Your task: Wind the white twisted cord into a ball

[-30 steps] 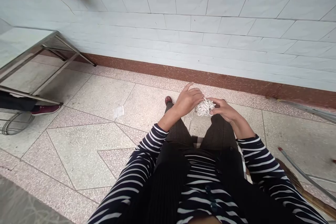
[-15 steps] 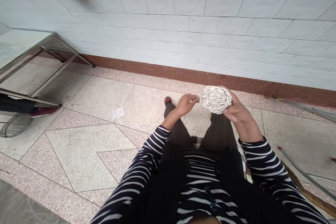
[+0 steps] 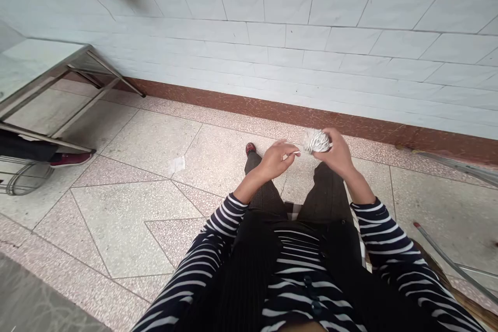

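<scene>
In the head view, my right hand (image 3: 339,154) grips a round woven coil of white cord (image 3: 314,141) by its right side, thumb and fingers around the edge. The coil looks tilted and a little blurred, so its face shows less fully. Close to its left side, my left hand (image 3: 277,160) is closed in a pinch on a thin white strand (image 3: 296,152) that pokes past the fingertips. Whether this strand joins the coil, I cannot tell. Both hands are held above my knees.
A metal-framed table (image 3: 50,57) stands at the left, with a person's shoe (image 3: 72,159) and a wire basket (image 3: 29,176) below. Paper (image 3: 177,164) lies on the floor. A tiled wall (image 3: 272,36) runs ahead; a metal tube (image 3: 443,254) is at right.
My right hand has turned the coil from broad face-on to a narrower, tilted view and shifted slightly left. My left hand stays pinched, with the strand's tip now showing.
</scene>
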`<state>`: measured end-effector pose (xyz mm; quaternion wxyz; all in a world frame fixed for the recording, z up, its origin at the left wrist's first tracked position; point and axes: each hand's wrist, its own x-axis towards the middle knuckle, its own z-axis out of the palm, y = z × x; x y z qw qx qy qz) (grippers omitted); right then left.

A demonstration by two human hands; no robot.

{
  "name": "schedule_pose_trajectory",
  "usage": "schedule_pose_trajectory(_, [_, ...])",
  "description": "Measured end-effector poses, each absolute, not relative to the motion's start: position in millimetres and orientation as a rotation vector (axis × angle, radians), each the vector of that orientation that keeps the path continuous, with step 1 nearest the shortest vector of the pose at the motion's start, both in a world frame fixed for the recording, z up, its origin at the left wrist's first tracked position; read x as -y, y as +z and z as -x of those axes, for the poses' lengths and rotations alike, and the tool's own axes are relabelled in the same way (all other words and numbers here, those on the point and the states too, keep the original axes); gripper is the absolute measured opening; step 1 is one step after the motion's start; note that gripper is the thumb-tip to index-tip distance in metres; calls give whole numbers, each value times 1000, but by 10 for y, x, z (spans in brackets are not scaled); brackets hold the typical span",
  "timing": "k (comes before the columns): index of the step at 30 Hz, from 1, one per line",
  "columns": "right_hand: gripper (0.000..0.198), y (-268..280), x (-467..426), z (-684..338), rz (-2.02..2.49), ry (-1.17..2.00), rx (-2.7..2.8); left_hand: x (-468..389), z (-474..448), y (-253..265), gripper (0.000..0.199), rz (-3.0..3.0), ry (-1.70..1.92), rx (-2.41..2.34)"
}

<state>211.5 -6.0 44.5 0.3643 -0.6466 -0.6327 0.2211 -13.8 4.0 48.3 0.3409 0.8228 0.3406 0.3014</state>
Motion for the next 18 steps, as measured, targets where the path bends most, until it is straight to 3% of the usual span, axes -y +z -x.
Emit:
schedule_pose_trajectory(4, [54,306,219,-2028,1488,1169,1761,-238,107,559,25,-2472,895,-940])
schedule_pose_trajectory(8, [62,428,342,-2039,1132,1674,1499,-300,76,461,27,-2321,977,-909])
schedule_pose_trajectory(13, [71,602,359,-2055,919,1668,1231,-218,30,242,34,-1849,957,-864])
schedule_pose_trajectory(18, [81,752,327,-2063,826,1503,1022,-145,107,108,36,-1736,851,-859])
